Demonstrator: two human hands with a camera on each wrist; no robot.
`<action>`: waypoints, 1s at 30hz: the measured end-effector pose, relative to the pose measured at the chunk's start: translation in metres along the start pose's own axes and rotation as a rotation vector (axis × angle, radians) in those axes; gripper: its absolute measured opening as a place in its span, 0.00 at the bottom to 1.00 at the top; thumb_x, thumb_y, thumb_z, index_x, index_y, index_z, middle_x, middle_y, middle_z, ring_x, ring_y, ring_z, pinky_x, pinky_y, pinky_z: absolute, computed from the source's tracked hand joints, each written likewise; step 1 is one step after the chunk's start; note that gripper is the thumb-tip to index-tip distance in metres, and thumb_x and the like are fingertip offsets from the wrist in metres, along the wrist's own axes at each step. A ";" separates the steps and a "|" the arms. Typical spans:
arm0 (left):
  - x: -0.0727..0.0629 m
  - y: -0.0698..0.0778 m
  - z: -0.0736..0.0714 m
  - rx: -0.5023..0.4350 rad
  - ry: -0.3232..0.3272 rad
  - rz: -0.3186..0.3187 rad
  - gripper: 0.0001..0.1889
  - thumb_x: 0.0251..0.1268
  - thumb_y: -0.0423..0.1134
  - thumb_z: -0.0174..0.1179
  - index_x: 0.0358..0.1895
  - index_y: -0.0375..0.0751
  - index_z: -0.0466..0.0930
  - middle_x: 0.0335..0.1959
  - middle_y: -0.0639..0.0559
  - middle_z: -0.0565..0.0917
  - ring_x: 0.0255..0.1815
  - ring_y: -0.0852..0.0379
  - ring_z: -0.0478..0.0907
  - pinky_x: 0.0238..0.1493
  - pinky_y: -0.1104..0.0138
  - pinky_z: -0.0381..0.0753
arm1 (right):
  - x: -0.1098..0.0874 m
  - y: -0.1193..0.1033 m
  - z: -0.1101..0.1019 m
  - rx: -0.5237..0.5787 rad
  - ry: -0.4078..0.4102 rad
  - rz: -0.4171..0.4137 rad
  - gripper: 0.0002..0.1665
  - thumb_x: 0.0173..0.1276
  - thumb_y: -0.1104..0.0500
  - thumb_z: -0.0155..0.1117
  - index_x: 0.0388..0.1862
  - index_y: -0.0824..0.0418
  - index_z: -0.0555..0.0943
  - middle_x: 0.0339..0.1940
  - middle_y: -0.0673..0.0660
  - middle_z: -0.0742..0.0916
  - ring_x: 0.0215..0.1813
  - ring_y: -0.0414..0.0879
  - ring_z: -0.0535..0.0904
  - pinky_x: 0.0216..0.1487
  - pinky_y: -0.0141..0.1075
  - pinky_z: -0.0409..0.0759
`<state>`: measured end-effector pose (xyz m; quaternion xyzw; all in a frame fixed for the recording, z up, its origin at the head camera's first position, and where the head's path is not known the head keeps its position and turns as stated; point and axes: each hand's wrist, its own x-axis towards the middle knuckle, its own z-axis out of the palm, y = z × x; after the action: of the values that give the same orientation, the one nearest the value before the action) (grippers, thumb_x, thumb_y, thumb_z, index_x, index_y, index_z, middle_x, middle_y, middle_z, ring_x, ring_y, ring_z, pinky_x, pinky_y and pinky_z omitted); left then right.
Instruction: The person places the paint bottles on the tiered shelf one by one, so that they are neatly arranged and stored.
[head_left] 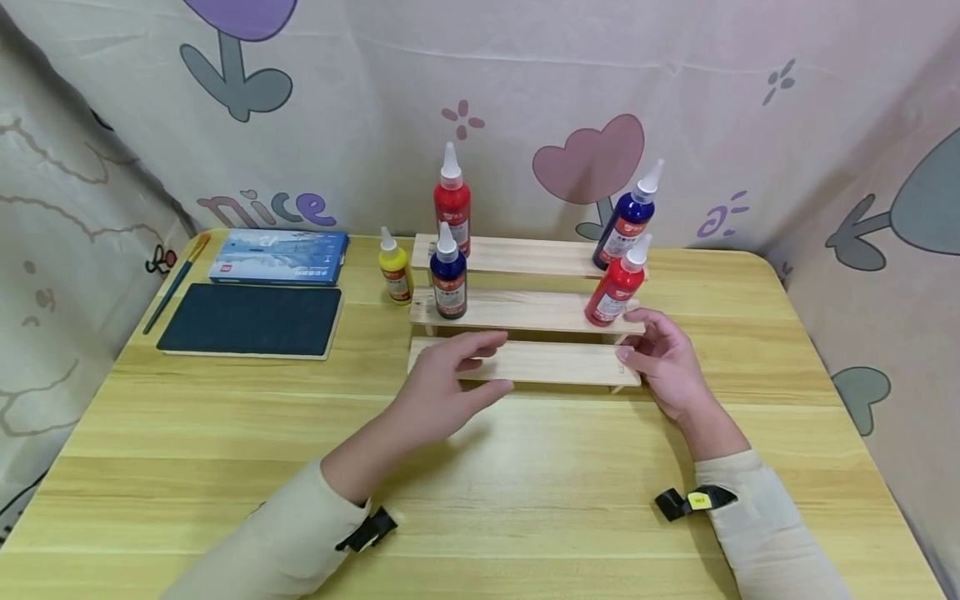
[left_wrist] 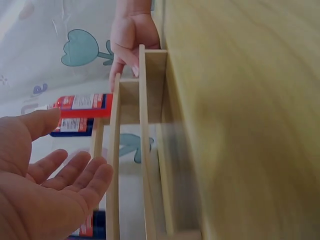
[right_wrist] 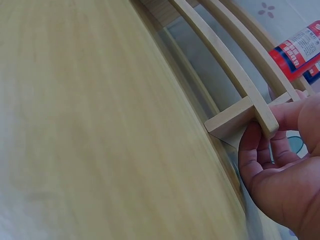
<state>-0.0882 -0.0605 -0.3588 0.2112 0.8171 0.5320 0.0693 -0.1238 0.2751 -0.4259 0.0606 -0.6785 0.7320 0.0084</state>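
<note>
A three-step wooden display stand point(head_left: 555, 363) stands on the table. My right hand point(head_left: 669, 367) grips its right end; in the right wrist view the thumb lies over the lowest board point(right_wrist: 245, 85) with fingers curled beneath. In front of the stand's left part, my left hand point(head_left: 438, 393) hovers, fingers apart and holding nothing. On the top step are a red paint bottle point(head_left: 452, 204) at left and a dark blue one point(head_left: 625, 225) at right. The middle step carries a blue bottle point(head_left: 449, 287) at left and a red one point(head_left: 613, 292) at right.
A small yellow paint bottle point(head_left: 395, 271) stands just left of the stand. Farther left lie a blue flat box point(head_left: 279, 256), a dark-covered notebook point(head_left: 251, 321) and a paintbrush point(head_left: 176, 283). Patterned cloth point(head_left: 375, 100) hangs behind the table.
</note>
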 end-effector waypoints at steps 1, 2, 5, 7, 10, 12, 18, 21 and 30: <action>-0.004 -0.002 -0.004 0.006 0.013 -0.007 0.26 0.65 0.40 0.69 0.66 0.44 0.76 0.62 0.53 0.79 0.60 0.55 0.77 0.58 0.64 0.77 | 0.000 0.000 0.000 0.000 0.001 -0.002 0.30 0.61 0.84 0.59 0.59 0.62 0.78 0.52 0.54 0.81 0.45 0.51 0.76 0.42 0.31 0.78; -0.007 -0.004 -0.007 -0.004 0.026 -0.008 0.26 0.66 0.39 0.69 0.66 0.44 0.76 0.61 0.52 0.79 0.59 0.54 0.77 0.58 0.63 0.77 | 0.000 0.000 0.000 -0.001 0.001 -0.003 0.30 0.61 0.84 0.59 0.58 0.62 0.78 0.53 0.53 0.81 0.45 0.51 0.76 0.42 0.31 0.78; -0.018 -0.010 -0.020 -0.056 0.083 -0.021 0.23 0.66 0.37 0.68 0.64 0.43 0.77 0.60 0.49 0.80 0.59 0.52 0.77 0.58 0.62 0.78 | 0.000 0.000 0.000 -0.002 -0.002 -0.006 0.30 0.61 0.84 0.59 0.59 0.63 0.78 0.53 0.53 0.81 0.45 0.51 0.76 0.43 0.32 0.78; -0.023 -0.014 -0.030 -0.087 0.141 -0.013 0.22 0.66 0.34 0.68 0.62 0.40 0.78 0.58 0.47 0.81 0.58 0.51 0.78 0.58 0.62 0.78 | 0.000 0.000 0.001 -0.004 -0.004 -0.008 0.30 0.61 0.84 0.60 0.59 0.63 0.78 0.54 0.53 0.81 0.45 0.51 0.76 0.43 0.32 0.78; -0.027 -0.022 -0.046 -0.099 0.234 0.018 0.20 0.65 0.30 0.67 0.60 0.35 0.78 0.57 0.45 0.81 0.56 0.50 0.79 0.58 0.63 0.78 | 0.001 0.000 0.002 -0.001 -0.009 -0.012 0.30 0.61 0.84 0.59 0.58 0.63 0.78 0.54 0.54 0.81 0.45 0.52 0.76 0.43 0.32 0.78; -0.026 -0.026 -0.057 -0.076 0.299 0.035 0.19 0.65 0.29 0.66 0.59 0.33 0.78 0.55 0.44 0.82 0.55 0.49 0.80 0.57 0.64 0.77 | 0.002 0.000 0.002 0.003 -0.008 -0.017 0.30 0.61 0.84 0.59 0.58 0.63 0.78 0.54 0.54 0.81 0.45 0.52 0.76 0.42 0.32 0.78; -0.007 -0.041 -0.085 -0.034 0.499 0.033 0.17 0.65 0.30 0.67 0.57 0.34 0.80 0.52 0.45 0.83 0.51 0.50 0.80 0.55 0.66 0.78 | 0.002 -0.001 0.000 0.007 0.003 -0.017 0.30 0.60 0.85 0.59 0.58 0.62 0.79 0.53 0.54 0.81 0.45 0.52 0.76 0.42 0.32 0.78; 0.007 -0.046 -0.096 -0.020 0.571 0.009 0.17 0.66 0.31 0.67 0.57 0.35 0.79 0.53 0.45 0.82 0.52 0.51 0.80 0.56 0.64 0.78 | 0.001 -0.001 0.000 -0.001 0.004 -0.010 0.30 0.61 0.84 0.60 0.58 0.63 0.78 0.54 0.54 0.80 0.45 0.52 0.76 0.43 0.32 0.78; 0.042 -0.051 -0.118 0.017 0.524 -0.086 0.22 0.68 0.37 0.66 0.63 0.37 0.76 0.59 0.46 0.78 0.60 0.51 0.75 0.62 0.56 0.74 | 0.001 -0.001 0.001 -0.014 0.005 -0.002 0.30 0.61 0.84 0.60 0.58 0.62 0.78 0.54 0.54 0.80 0.45 0.52 0.75 0.44 0.32 0.78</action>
<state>-0.1797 -0.1595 -0.3502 0.0320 0.8197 0.5583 -0.1237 -0.1244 0.2740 -0.4247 0.0594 -0.6834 0.7276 0.0114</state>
